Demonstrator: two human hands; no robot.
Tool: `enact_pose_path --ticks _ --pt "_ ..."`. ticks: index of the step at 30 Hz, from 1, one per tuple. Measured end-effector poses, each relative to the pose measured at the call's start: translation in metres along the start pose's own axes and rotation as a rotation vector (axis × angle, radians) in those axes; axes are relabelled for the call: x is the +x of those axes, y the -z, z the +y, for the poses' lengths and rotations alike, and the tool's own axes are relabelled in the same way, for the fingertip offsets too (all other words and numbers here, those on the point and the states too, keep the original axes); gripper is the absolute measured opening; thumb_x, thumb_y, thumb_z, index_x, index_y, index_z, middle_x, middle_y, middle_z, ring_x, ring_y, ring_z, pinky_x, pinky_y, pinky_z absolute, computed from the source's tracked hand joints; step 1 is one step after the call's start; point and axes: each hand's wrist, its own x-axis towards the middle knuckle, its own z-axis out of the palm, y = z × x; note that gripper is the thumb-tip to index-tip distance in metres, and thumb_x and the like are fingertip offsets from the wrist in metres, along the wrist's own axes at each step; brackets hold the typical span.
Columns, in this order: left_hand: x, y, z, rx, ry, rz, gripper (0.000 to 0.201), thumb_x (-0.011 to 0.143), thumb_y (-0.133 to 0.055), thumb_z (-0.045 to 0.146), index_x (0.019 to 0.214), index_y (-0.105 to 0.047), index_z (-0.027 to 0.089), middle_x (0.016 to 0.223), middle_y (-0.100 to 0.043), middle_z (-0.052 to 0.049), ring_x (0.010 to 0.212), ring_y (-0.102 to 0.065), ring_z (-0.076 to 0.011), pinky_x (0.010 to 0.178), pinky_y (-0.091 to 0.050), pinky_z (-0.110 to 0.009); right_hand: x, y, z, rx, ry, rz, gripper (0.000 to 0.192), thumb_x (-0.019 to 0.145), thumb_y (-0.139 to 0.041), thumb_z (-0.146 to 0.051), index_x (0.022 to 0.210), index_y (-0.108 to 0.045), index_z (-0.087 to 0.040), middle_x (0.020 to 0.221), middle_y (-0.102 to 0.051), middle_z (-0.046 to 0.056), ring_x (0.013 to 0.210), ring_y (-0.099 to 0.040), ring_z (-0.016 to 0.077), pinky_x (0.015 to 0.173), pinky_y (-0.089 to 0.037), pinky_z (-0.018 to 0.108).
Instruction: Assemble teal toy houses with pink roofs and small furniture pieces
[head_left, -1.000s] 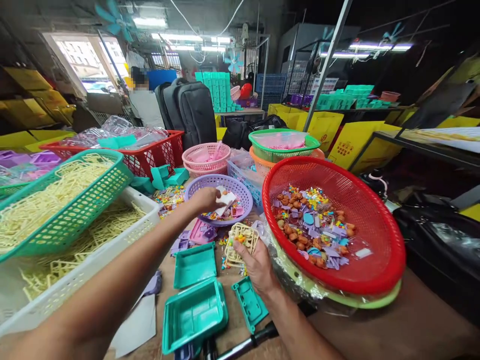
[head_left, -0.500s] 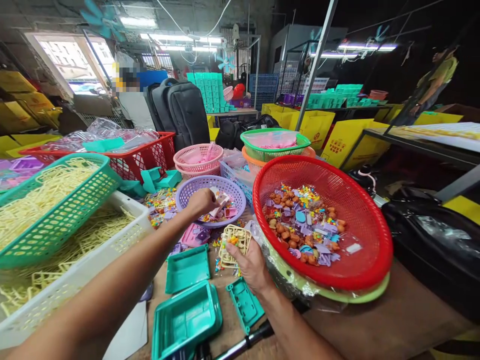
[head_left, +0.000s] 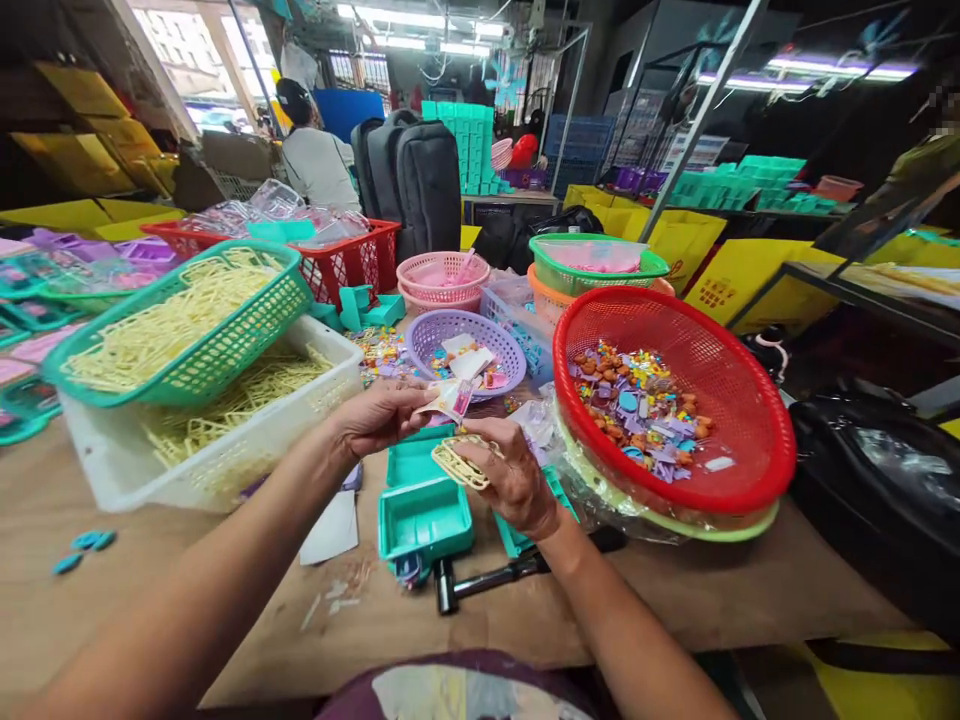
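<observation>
My left hand (head_left: 379,412) pinches a small whitish card or packet (head_left: 454,400) with a pink part, in front of the purple basket (head_left: 517,372). Close beside it, my right hand (head_left: 517,478) grips a cream plastic lattice piece (head_left: 456,462); its fingers touch or nearly touch the packet's lower end, I cannot tell which. Below the hands sits an open teal plastic box (head_left: 424,515), a second teal tray (head_left: 409,458) just behind it. Part of a flat teal piece (head_left: 510,535) shows under my right wrist.
A red basket (head_left: 750,420) of small mixed parts leans at the right. On the left, a green basket (head_left: 247,375) of cream frames rests on a white crate (head_left: 112,470). A black hammer-shaped tool (head_left: 446,585) lies in front. One person (head_left: 319,165) sits at the back.
My left hand has come back from the purple basket with the small packet. My right hand has turned over, still holding the cream piece. The view has shifted, showing more of the table's front.
</observation>
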Motion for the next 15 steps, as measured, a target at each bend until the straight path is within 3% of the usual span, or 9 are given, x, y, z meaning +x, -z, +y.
enact_pose_path --ticks 3,6,8,12,15 --pt "-0.014 -0.006 -0.005 -0.037 -0.009 0.001 0.020 0.072 -0.079 0.015 0.082 -0.062 0.009 0.063 -0.058 0.000 0.042 -0.045 -0.0012 0.035 -0.036 -0.009 0.009 0.003 -0.010 -0.072 0.012 -0.033 0.034 0.093 -0.053 -0.021 0.125 -0.061 -0.028 0.141 -0.052 0.008 0.134 -0.043 0.0257 0.111 -0.042 0.048" --pt "-0.024 -0.010 -0.004 0.001 -0.113 -0.029 0.028 0.072 -0.082 0.022 0.088 -0.064 0.008 0.069 -0.060 -0.001 0.046 -0.048 -0.0018 0.039 -0.037 -0.011 0.019 0.008 -0.012 -0.061 -0.036 -0.068 0.031 0.094 -0.049 -0.021 0.122 -0.063 -0.024 0.137 -0.057 0.010 0.131 -0.047 0.0262 0.110 -0.041 0.049" --pt "-0.029 -0.011 -0.005 0.039 -0.201 -0.061 0.034 0.077 -0.078 0.034 0.096 -0.066 0.009 0.077 -0.063 -0.003 0.053 -0.052 -0.0037 0.043 -0.038 -0.012 0.021 0.009 -0.012 0.007 -0.132 -0.041 0.031 0.095 -0.050 -0.023 0.123 -0.062 -0.024 0.132 -0.061 0.009 0.126 -0.053 0.0256 0.109 -0.042 0.049" --pt "-0.029 -0.007 -0.017 0.166 -0.329 -0.039 0.047 0.079 -0.075 0.039 0.120 -0.065 0.018 0.114 -0.066 -0.009 0.083 -0.062 -0.0111 0.062 -0.047 -0.017 0.015 -0.001 -0.012 0.301 -0.437 0.203 0.031 0.092 -0.060 -0.032 0.122 -0.061 -0.023 0.122 -0.066 0.008 0.113 -0.063 0.0239 0.101 -0.049 0.044" --pt "-0.024 -0.003 -0.031 0.229 -0.410 0.012 0.038 0.077 -0.074 0.039 0.106 -0.071 0.014 0.104 -0.071 -0.008 0.082 -0.062 -0.0134 0.071 -0.050 -0.023 0.006 -0.007 -0.014 0.529 -0.596 0.227 0.037 0.090 -0.063 -0.035 0.125 -0.059 -0.022 0.114 -0.069 0.007 0.101 -0.068 0.0211 0.094 -0.054 0.039"
